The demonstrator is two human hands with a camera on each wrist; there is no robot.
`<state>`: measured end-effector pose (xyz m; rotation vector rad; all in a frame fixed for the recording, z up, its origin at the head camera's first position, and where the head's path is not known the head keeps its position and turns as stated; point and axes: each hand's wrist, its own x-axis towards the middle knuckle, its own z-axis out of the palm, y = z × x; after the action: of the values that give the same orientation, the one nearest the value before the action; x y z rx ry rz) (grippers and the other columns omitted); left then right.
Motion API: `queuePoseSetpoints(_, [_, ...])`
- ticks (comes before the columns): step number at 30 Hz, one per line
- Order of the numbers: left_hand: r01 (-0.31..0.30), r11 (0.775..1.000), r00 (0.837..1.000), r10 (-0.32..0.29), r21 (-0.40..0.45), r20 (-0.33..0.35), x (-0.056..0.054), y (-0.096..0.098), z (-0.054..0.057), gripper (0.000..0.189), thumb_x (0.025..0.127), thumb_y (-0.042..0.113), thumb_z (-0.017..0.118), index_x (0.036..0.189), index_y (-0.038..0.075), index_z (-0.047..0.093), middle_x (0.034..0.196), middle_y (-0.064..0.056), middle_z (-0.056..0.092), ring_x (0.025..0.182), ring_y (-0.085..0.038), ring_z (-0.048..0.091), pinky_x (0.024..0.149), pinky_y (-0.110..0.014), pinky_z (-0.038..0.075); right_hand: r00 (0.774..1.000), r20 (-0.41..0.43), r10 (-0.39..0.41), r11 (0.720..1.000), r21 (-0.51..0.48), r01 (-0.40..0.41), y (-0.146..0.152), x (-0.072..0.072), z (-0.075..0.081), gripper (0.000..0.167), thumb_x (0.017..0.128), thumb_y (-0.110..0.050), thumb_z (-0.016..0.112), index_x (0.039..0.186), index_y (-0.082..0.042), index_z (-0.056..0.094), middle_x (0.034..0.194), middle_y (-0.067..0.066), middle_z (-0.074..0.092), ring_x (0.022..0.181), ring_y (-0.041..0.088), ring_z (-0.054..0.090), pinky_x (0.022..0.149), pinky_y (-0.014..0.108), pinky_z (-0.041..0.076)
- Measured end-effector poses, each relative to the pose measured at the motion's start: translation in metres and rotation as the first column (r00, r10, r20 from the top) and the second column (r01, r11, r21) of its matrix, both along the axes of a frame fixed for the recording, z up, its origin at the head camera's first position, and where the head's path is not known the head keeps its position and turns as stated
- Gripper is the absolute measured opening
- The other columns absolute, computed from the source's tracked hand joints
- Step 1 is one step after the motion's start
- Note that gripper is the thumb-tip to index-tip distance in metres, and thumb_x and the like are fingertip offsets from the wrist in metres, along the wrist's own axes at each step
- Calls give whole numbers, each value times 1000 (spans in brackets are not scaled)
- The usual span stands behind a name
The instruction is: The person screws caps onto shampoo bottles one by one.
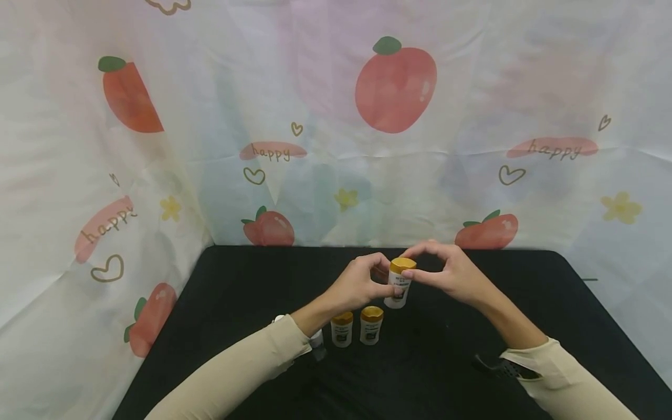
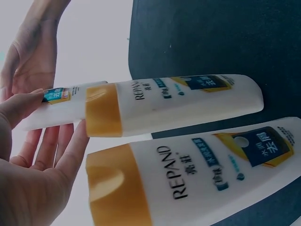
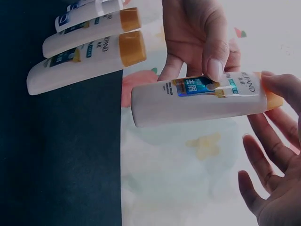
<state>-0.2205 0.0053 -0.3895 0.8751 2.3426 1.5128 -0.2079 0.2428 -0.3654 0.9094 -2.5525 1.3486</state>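
A white shampoo bottle (image 1: 400,281) with a gold cap is held up above the table between both hands. My left hand (image 1: 357,286) pinches its white body, the thumb on the label side in the right wrist view. At the gold cap, my right hand (image 1: 454,277) grips with thumb and fingers; its other fingers spread loosely below in the right wrist view. Two matching shampoo bottles (image 1: 342,331) (image 1: 371,328) stand side by side on the table, nearer to me. In the left wrist view their REPAND labels (image 2: 174,172) show large.
More white bottles (image 3: 80,16) stand in line beyond the gold-capped pair, partly hidden by the left forearm in the head view. The table (image 1: 446,373) has a black top. A fruit-printed cloth (image 1: 315,192) hangs behind its far edge and at the sides.
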Motion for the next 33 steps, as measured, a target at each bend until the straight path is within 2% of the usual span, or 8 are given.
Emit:
queuePoseSetpoints(7, [2, 1000, 1000, -2, 0, 21, 3, 4, -3, 32, 90, 20, 80, 116, 12, 63, 109, 2, 68, 95, -5, 66, 81, -23, 55, 1000, 4, 0, 1000, 2, 0, 4, 0, -8, 25, 92, -13, 76, 113, -26, 72, 117, -7, 67, 113, 11, 59, 98, 31, 44])
queuePoseSetpoints(14, [-31, 999, 999, 31, -14, 27, 6, 6, -4, 31, 88, 23, 82, 112, 12, 64, 102, 3, 68, 89, -4, 65, 76, -23, 55, 1000, 10, -2, 1000, 17, 1, 7, 0, -16, 25, 92, -14, 77, 113, -27, 72, 113, -9, 68, 109, 11, 59, 97, 32, 44])
queuePoseSetpoints(18, [-25, 1000, 999, 26, -11, 22, 6, 6, -5, 32, 88, 22, 82, 112, 11, 65, 101, 3, 69, 88, -4, 65, 76, -23, 55, 1000, 25, 1, 1000, 11, -1, 8, 1, -19, 26, 92, -14, 77, 114, -26, 72, 112, -8, 67, 108, 11, 58, 96, 34, 43])
queuePoseSetpoints(23, [-27, 999, 999, 27, -23, 23, 6, 6, -7, 30, 89, 21, 81, 113, 11, 66, 103, 3, 69, 89, -4, 65, 78, -22, 55, 999, 24, 28, 999, 23, -28, 11, 1, -24, 27, 91, -14, 78, 115, -24, 72, 109, -7, 68, 105, 12, 58, 93, 31, 45])
queuePoseSetpoints(28, [-18, 999, 998, 20, -33, 51, 6, 6, -9, 28, 90, 20, 80, 113, 11, 68, 102, 4, 70, 89, -4, 66, 79, -21, 56, 999, 31, 38, 999, 32, -39, 12, 2, -30, 27, 91, -15, 77, 115, -25, 72, 109, -8, 67, 105, 12, 57, 91, 29, 47])
queuePoseSetpoints(33, [-10, 999, 998, 12, -34, 64, 6, 7, -11, 26, 89, 20, 81, 110, 10, 69, 97, 4, 72, 86, -4, 68, 78, -21, 56, 998, 61, 33, 999, 27, -35, 12, 3, -37, 25, 92, -15, 77, 115, -25, 72, 109, -8, 68, 107, 12, 58, 92, 32, 47])
